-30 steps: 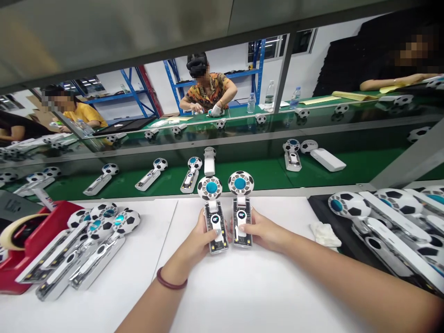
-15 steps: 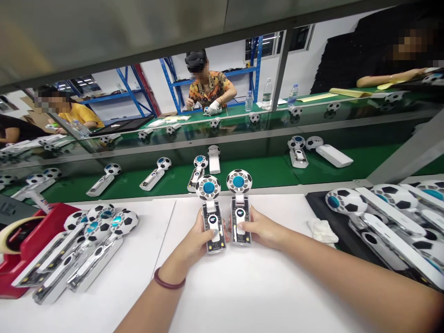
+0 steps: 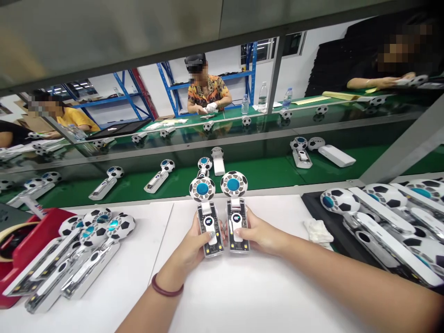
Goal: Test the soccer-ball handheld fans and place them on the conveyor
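Observation:
My left hand [image 3: 194,240] is wrapped round a handheld fan [image 3: 211,240], its thumb on the white front strip below a small lit display. The fan has a clear body showing a circuit board and a round football-patterned head with a blue centre. Beside it, my right hand [image 3: 258,233] grips a matching fan [image 3: 239,243], thumb on the same strip; its display seems to read 100. Both fans are upright, side by side, above the white table [image 3: 222,296]. Fingers behind the bodies are mostly hidden.
More fans [image 3: 92,268] lie at left by a red tape dispenser [image 3: 38,245]. On the right are a black tray [image 3: 312,201] of fans and a crumpled white cloth [image 3: 318,231]. A green conveyor [image 3: 256,171] with fans runs behind; co-workers [image 3: 208,92] sit beyond.
Both fans sit slightly lower and further left in view, still held, and the surroundings have shifted a little too. The middle co-worker's hands have come together.

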A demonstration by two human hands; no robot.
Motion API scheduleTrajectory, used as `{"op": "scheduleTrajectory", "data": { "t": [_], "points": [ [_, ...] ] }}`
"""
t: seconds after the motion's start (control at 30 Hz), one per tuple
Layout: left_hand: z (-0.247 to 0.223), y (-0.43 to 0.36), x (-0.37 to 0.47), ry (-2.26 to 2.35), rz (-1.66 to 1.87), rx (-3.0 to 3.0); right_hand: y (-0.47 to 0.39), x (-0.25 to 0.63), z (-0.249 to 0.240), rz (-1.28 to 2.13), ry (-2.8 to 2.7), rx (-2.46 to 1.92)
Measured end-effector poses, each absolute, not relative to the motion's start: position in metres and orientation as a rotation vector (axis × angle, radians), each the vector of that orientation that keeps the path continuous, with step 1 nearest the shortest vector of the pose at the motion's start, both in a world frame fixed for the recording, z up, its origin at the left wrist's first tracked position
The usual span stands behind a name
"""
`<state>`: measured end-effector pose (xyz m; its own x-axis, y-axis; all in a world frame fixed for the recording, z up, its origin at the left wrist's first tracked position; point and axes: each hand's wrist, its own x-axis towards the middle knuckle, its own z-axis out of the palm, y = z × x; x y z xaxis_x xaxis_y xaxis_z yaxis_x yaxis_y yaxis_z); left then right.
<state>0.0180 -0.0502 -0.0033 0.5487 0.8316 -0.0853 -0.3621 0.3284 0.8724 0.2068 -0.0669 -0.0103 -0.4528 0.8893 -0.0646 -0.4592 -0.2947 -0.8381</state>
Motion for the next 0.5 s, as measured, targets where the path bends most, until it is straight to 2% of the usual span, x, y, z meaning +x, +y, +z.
{"op": "scheduleTrajectory", "data": {
  "t": [0.27, 0.5],
  "points": [
    [0.025, -0.074, 0.021, 0.518, 0.901, 1.082, -0.085, 0.216, 0.025, 1.747, -1.181, -0.627],
    [0.086, -0.105, -0.004, 0.656, 1.266, 1.129, -0.105, 0.253, 0.076, 1.575, -1.129, -0.535]
  ]
}}
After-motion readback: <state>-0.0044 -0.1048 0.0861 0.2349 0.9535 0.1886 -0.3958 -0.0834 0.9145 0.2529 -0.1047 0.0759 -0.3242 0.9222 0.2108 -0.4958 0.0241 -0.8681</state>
